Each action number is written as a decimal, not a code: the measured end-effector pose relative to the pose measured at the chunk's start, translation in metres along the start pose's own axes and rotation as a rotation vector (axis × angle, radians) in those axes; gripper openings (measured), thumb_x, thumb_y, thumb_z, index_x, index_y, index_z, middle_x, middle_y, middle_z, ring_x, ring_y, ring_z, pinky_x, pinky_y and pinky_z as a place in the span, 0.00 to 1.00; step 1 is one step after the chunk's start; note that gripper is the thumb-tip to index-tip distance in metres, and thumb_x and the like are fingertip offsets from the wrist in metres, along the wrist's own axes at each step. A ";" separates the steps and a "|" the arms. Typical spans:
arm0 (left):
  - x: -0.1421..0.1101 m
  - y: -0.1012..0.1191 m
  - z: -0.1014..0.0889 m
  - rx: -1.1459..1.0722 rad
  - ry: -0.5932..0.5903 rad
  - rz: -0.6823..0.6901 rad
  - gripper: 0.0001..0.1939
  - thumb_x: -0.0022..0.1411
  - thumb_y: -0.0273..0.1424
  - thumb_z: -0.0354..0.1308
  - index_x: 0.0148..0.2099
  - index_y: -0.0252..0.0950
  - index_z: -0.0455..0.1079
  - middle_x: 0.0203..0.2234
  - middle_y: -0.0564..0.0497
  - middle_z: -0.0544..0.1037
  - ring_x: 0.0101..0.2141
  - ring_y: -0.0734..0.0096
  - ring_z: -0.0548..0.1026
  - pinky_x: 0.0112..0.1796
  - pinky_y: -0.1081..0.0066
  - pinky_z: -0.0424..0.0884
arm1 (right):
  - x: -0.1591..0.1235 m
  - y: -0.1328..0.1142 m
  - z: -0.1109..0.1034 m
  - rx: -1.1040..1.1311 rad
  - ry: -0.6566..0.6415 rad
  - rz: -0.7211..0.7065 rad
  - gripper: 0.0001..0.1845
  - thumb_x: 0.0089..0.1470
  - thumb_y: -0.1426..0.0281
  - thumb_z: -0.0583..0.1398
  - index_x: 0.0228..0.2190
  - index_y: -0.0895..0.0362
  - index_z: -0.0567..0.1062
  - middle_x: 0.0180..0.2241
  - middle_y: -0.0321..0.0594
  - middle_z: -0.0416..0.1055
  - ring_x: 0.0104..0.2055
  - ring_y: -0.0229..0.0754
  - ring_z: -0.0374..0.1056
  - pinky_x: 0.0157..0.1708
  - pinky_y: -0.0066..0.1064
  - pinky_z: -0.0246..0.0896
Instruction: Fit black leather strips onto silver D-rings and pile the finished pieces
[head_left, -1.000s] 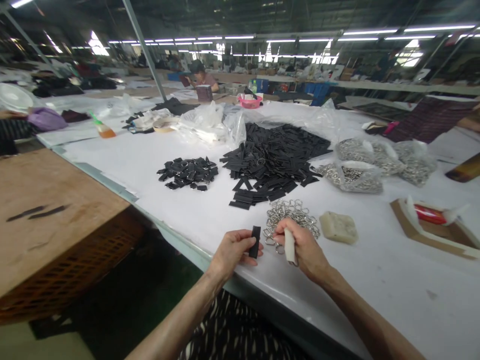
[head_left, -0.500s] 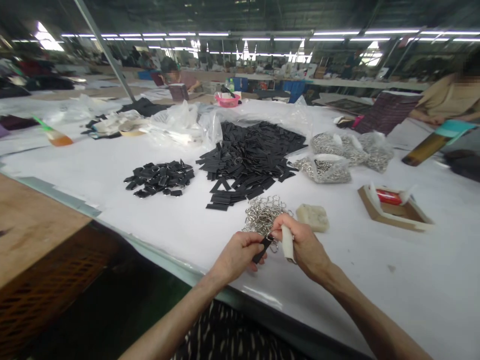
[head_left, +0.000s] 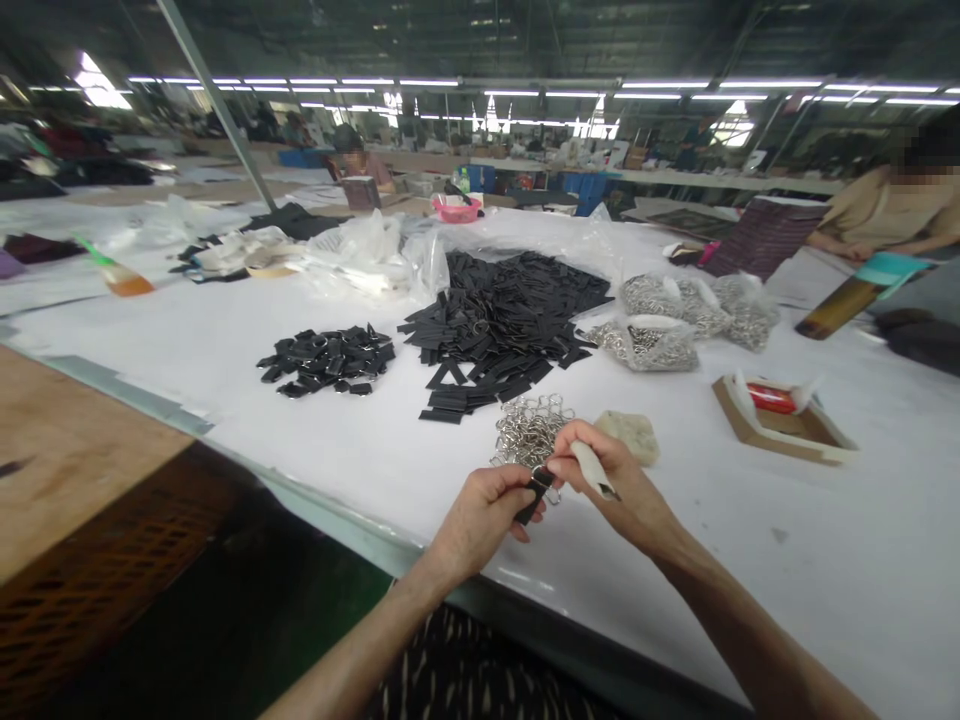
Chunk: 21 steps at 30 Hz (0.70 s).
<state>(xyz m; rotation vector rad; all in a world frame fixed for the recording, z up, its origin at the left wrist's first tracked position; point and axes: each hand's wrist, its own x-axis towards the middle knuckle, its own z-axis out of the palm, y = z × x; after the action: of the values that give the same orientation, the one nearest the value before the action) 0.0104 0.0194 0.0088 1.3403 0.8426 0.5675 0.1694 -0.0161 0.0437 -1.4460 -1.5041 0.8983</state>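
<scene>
My left hand (head_left: 487, 515) pinches a short black strip (head_left: 535, 498) between thumb and fingers. A metal ring (head_left: 541, 474) sits at the upper end of the strip. My right hand (head_left: 604, 475) is closed, its fingertips meeting the strip at the ring. A cream-coloured, stick-like tool (head_left: 591, 466) lies across that hand, held in its fingers; its working end is hard to make out. Just beyond my hands lies a heap of silvery metal rings (head_left: 526, 428). A pale block (head_left: 628, 437) rests beside my right hand.
Behind the rings spreads a large pile of black strips (head_left: 510, 300). A smaller pile of black pieces with metal rings (head_left: 327, 358) lies left. Bags of metal rings (head_left: 652, 345), a cardboard tray (head_left: 780, 432) and a bottle (head_left: 851, 300) stand right. A co-worker (head_left: 885, 215) sits beyond.
The cream tool has tilted in my right hand, its lower end swinging right. The metal ring now shows across the strip's upper end. My view has shifted slightly.
</scene>
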 end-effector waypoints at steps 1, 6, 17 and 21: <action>-0.001 0.001 0.000 -0.024 0.010 0.005 0.08 0.53 0.26 0.49 0.32 0.34 0.70 0.24 0.50 0.74 0.28 0.70 0.72 0.23 0.76 0.69 | 0.000 0.000 0.001 0.003 -0.005 -0.003 0.04 0.49 0.74 0.55 0.24 0.55 0.64 0.20 0.31 0.65 0.24 0.36 0.59 0.25 0.27 0.54; -0.003 0.004 0.000 -0.174 0.041 -0.042 0.15 0.52 0.25 0.51 0.44 0.36 0.62 0.23 0.52 0.75 0.27 0.67 0.74 0.21 0.75 0.70 | 0.000 0.005 0.007 0.077 0.002 0.018 0.05 0.48 0.75 0.55 0.25 0.55 0.63 0.20 0.30 0.62 0.22 0.35 0.57 0.22 0.26 0.51; -0.003 -0.002 -0.007 -0.490 0.090 -0.185 0.15 0.51 0.26 0.57 0.43 0.31 0.69 0.30 0.45 0.78 0.27 0.67 0.76 0.27 0.70 0.72 | -0.015 0.011 0.017 -0.109 0.224 -0.077 0.01 0.51 0.72 0.56 0.29 0.54 0.68 0.26 0.34 0.68 0.27 0.37 0.62 0.26 0.28 0.57; -0.002 -0.004 -0.009 -0.635 0.136 -0.179 0.12 0.49 0.22 0.58 0.39 0.27 0.71 0.27 0.44 0.79 0.25 0.70 0.76 0.33 0.70 0.71 | -0.027 0.021 0.024 -0.246 0.105 -0.298 0.08 0.53 0.75 0.55 0.36 0.53 0.67 0.37 0.38 0.71 0.36 0.40 0.66 0.36 0.32 0.61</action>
<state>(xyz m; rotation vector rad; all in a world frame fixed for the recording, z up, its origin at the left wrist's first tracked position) 0.0019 0.0227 0.0047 0.6477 0.7920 0.7147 0.1547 -0.0403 0.0123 -1.3672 -1.7383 0.4636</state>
